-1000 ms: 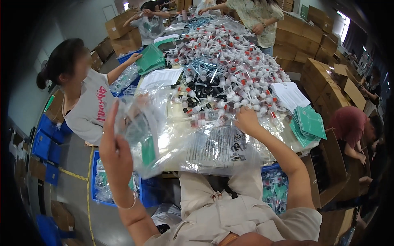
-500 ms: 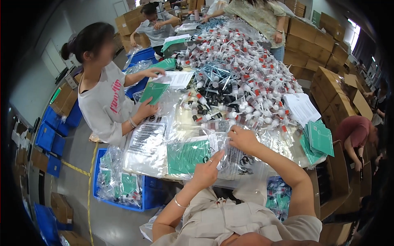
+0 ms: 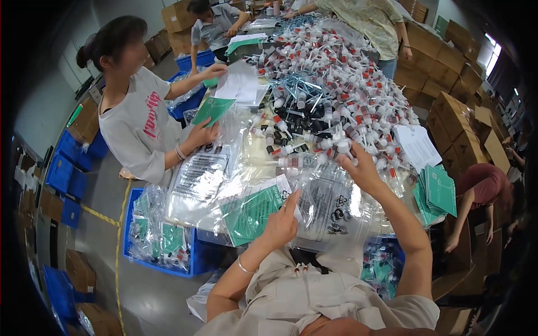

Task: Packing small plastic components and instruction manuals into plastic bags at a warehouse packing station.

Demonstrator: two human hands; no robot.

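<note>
My left hand (image 3: 280,227) has its index finger stretched out over a clear plastic bag (image 3: 255,193) and its other fingers curled at the bag's edge. A green booklet (image 3: 252,215) and a white sheet show through the film. Up at the near edge of a heap of small bottles (image 3: 330,73), my right hand (image 3: 361,171) has thumb and index finger about a small white-capped bottle (image 3: 343,147). Another clear bag (image 3: 325,207) with dark print lies flat between my hands.
At the left, a co-worker (image 3: 145,106) holds a green booklet (image 3: 213,109) and a white sheet (image 3: 238,84). Green booklets (image 3: 437,190) are stacked at the table's right. A blue crate (image 3: 190,269) of filled bags stands at lower left. Cardboard boxes (image 3: 454,123) line the right.
My right hand has left the bag and moved up and right to the bottles. The bag with the green booklet has tilted. The co-worker at left has lifted a white sheet.
</note>
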